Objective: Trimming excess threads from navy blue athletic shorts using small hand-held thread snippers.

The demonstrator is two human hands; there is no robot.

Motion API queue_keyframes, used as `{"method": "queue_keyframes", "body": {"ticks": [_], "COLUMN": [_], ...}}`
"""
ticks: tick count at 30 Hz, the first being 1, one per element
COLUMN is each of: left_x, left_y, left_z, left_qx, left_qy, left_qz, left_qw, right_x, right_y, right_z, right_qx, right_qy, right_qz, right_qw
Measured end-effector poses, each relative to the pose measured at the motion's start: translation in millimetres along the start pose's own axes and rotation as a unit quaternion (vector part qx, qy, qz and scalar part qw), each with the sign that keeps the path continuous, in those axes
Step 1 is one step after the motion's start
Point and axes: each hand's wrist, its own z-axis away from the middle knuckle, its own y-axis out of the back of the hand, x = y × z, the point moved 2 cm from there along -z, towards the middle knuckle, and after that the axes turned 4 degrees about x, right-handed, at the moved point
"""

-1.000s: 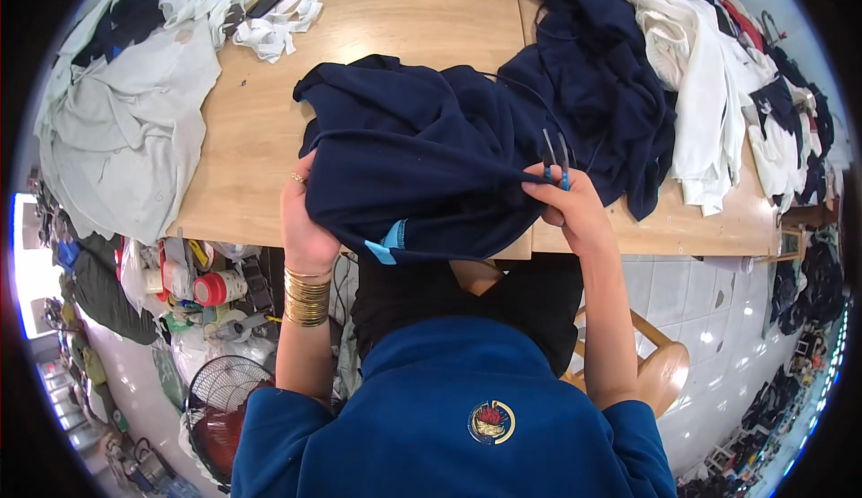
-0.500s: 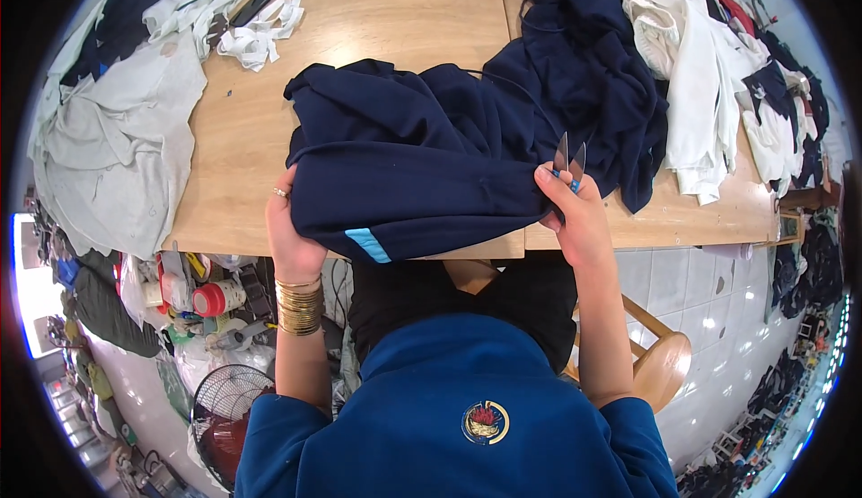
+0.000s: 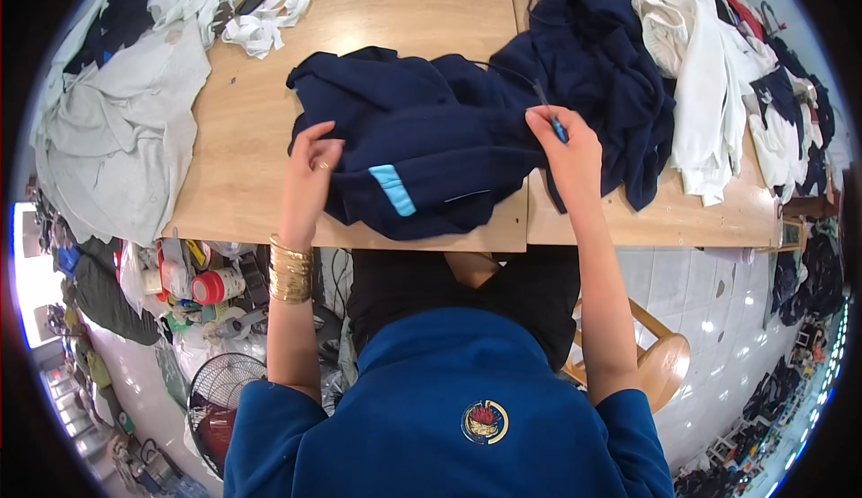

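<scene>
**A:** What does the garment look like?

**B:** It is a dark navy garment (image 3: 422,139), bunched and folded over itself on the wooden counter (image 3: 242,139), close to the near edge and about in the middle. A light blue label (image 3: 393,189) shows on its near fold. On the right it runs into another heap of navy cloth (image 3: 602,58).

**A:** And the left hand?

**B:** The left hand (image 3: 310,170) comes up from the near edge and rests on the left end of the garment. Its fingers (image 3: 314,134) are curled and pinch the navy fabric, a ring shows on one of them, and gold bangles (image 3: 290,269) sit on the wrist.

**A:** The right hand?

**B:** The right hand (image 3: 566,148) lies on the garment's right end, forearm reaching in from the near side. Its fingers are closed around a small pair of snips (image 3: 549,112) with a blue handle, the thin metal tip pointing away toward the far side.

**A:** What else is on the counter?

**B:** A pale grey garment (image 3: 117,139) hangs over the left edge, white strips of cloth (image 3: 260,22) lie far left, and white clothes (image 3: 709,76) are piled at the right.
</scene>
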Motion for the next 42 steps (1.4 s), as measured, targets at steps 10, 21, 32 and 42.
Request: {"method": "queue_keyframes", "body": {"ticks": [10, 21, 32, 42], "left_x": [18.3, -20.8, 31.0, 32.3], "left_y": [-9.3, -29.4, -79.2, -98.9], "left_z": [59.4, 57.3, 33.2, 54.7], "left_qx": [-0.282, -0.218, -0.139, -0.208], "left_qy": [0.171, 0.311, 0.216, 0.223], "left_qz": [0.047, 0.283, 0.47, 0.383], "left_qw": [0.943, 0.881, 0.844, 0.872], "right_x": [-15.6, -19.1, -45.0, -23.9], "right_y": [-64.3, -71.8, -5.5, 27.6], "right_z": [34.1, 52.6, 51.6, 69.4], "right_qx": [-0.201, -0.197, -0.126, -0.108], "right_qy": [0.2, 0.221, 0.248, 0.159], "right_qz": [-0.069, 0.027, -0.002, -0.018], "right_qw": [0.956, 0.955, 0.961, 0.981]}}
